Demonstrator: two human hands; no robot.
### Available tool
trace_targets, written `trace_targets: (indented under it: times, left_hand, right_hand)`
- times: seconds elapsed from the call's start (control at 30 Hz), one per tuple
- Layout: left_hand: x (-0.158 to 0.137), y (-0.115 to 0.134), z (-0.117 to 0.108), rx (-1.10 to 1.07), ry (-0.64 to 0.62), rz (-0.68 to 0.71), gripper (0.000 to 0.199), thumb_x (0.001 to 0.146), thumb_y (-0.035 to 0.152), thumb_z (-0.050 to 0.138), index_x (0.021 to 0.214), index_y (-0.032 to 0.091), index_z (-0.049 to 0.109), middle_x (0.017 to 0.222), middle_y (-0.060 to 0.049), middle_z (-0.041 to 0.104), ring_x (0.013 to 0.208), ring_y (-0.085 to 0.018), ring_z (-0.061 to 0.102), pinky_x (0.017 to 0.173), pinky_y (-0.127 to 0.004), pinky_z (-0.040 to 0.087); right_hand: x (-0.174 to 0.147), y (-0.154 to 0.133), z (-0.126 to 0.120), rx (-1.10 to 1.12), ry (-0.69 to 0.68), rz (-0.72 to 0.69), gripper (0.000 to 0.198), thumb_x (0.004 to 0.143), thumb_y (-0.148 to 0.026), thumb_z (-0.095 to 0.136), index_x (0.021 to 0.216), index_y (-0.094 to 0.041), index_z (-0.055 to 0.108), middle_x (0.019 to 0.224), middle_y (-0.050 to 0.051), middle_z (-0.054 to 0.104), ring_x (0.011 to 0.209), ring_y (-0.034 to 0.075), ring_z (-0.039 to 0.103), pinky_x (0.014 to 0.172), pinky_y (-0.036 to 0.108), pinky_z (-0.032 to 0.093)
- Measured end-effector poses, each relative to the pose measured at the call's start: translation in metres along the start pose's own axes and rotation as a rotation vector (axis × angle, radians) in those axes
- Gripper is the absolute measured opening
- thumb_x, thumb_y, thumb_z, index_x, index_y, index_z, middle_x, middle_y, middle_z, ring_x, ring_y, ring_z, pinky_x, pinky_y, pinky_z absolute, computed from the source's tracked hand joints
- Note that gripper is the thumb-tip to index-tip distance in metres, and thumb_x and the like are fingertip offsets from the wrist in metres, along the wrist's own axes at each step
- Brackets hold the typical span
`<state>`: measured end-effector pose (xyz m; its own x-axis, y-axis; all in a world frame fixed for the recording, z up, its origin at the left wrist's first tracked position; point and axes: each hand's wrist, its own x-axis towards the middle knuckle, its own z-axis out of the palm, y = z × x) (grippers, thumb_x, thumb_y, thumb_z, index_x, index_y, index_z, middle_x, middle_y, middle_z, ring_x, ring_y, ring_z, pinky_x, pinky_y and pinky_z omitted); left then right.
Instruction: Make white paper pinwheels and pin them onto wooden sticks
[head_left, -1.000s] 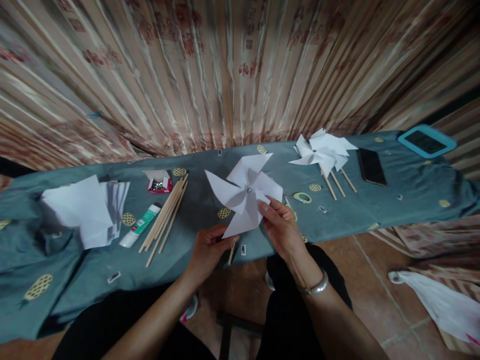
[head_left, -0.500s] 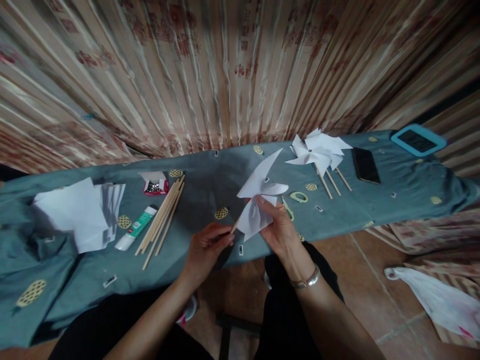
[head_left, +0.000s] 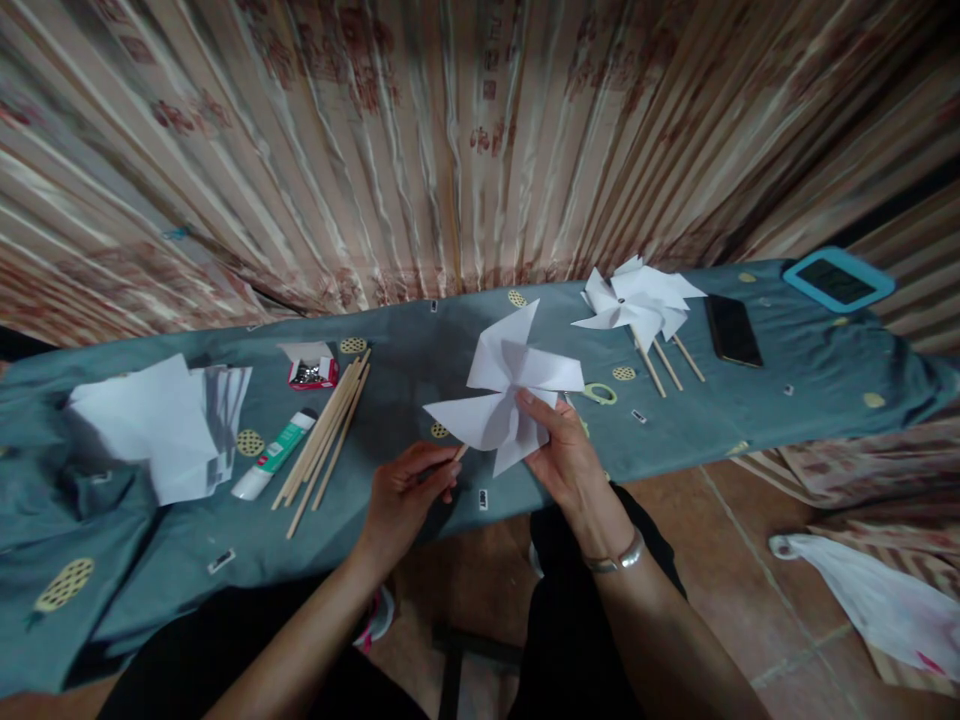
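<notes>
A white paper pinwheel (head_left: pixel 495 365) is held up over the table in front of me, its blades facing my view. My left hand (head_left: pixel 411 492) pinches the wooden stick (head_left: pixel 460 453), which runs up behind the lower left blade. At the pinwheel's centre, my right hand (head_left: pixel 564 445) presses with the thumb in front, its fingers behind the paper. The middle of the stick and its join with the paper are hidden by the blades. Partly behind the right hand lie scissors with pale green handles (head_left: pixel 600 394).
Finished pinwheels (head_left: pixel 645 300) lie at the back right beside a black phone (head_left: pixel 733 331) and a blue-framed tablet (head_left: pixel 838 279). On the left are loose wooden sticks (head_left: pixel 319 445), a glue tube (head_left: pixel 274 455), a red box of pins (head_left: pixel 311 374) and cut paper sheets (head_left: pixel 154 420).
The pinwheel has turned so its blades now spread open toward my view, one pointing left over the stick. My left hand has shifted slightly left, still on the stick.
</notes>
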<state>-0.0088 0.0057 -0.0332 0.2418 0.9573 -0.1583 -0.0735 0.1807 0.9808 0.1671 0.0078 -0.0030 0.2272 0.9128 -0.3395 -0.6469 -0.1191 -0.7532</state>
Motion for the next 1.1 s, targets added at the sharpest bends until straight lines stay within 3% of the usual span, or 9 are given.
trace_targets:
  times: [0.17,0.37,0.5,0.63,0.8,1.0,1.1]
  left_hand:
    - [-0.001,-0.004,-0.006,0.1,-0.002,0.044,0.016,0.075,0.027,0.073,0.088,0.02,0.08,0.069,0.0,0.062,0.052,-0.008,0.052,0.045,-0.019,0.038]
    - [0.007,0.001,-0.016,0.375,-0.003,0.256,0.016,0.082,0.024,0.066,0.09,0.022,0.079,0.076,-0.002,0.067,0.063,-0.012,0.059,0.059,-0.022,0.048]
    - [0.015,0.005,-0.023,0.539,0.012,0.403,0.018,0.084,0.024,0.063,0.091,0.022,0.079,0.085,-0.004,0.071,0.074,-0.015,0.064,0.07,-0.025,0.051]
    - [0.015,-0.003,-0.023,0.499,-0.006,0.352,0.018,0.085,0.025,0.061,0.09,0.021,0.078,0.075,-0.001,0.067,0.061,-0.012,0.059,0.059,-0.022,0.048]
    - [0.018,-0.014,-0.029,0.519,-0.022,0.273,0.02,0.086,0.026,0.059,0.09,0.02,0.077,0.068,0.0,0.061,0.058,-0.012,0.058,0.058,-0.023,0.048]
    - [0.033,-0.018,-0.046,0.781,0.005,0.352,0.023,0.085,0.026,0.056,0.096,0.02,0.076,0.096,-0.008,0.071,0.09,-0.023,0.066,0.084,-0.037,0.054]
    - [0.034,-0.014,-0.043,0.782,0.043,0.419,0.029,0.085,0.027,0.055,0.106,0.018,0.072,0.119,-0.013,0.067,0.119,-0.031,0.057,0.104,-0.05,0.044]
  right_hand:
    - [-0.001,0.001,0.001,0.023,-0.006,-0.012,0.028,0.06,-0.03,0.086,0.081,-0.02,0.072,0.082,0.004,0.078,0.086,0.026,0.073,0.079,0.039,0.062]
    - [0.0,0.001,-0.001,0.069,0.022,0.042,0.028,0.057,-0.028,0.088,0.078,-0.018,0.072,0.075,0.003,0.078,0.075,0.024,0.074,0.078,0.036,0.063]
    - [0.003,0.004,-0.002,0.181,0.035,0.119,0.03,0.056,-0.021,0.088,0.082,-0.018,0.074,0.075,0.003,0.078,0.082,0.025,0.075,0.082,0.036,0.062]
    - [0.004,0.004,-0.001,0.228,0.063,0.15,0.034,0.054,-0.019,0.088,0.085,-0.019,0.074,0.078,0.003,0.079,0.088,0.027,0.074,0.084,0.038,0.062]
    - [0.003,0.001,-0.001,0.109,0.057,0.048,0.029,0.056,-0.023,0.089,0.08,-0.017,0.074,0.075,0.004,0.078,0.081,0.026,0.075,0.083,0.038,0.061]
    - [0.004,0.006,-0.004,0.028,0.033,0.057,0.03,0.053,-0.026,0.09,0.077,-0.017,0.074,0.075,0.002,0.078,0.074,0.023,0.074,0.079,0.037,0.06]
    - [0.002,0.013,-0.004,0.009,0.015,0.085,0.028,0.055,-0.027,0.089,0.077,-0.018,0.075,0.074,0.001,0.078,0.065,0.02,0.072,0.072,0.034,0.06]
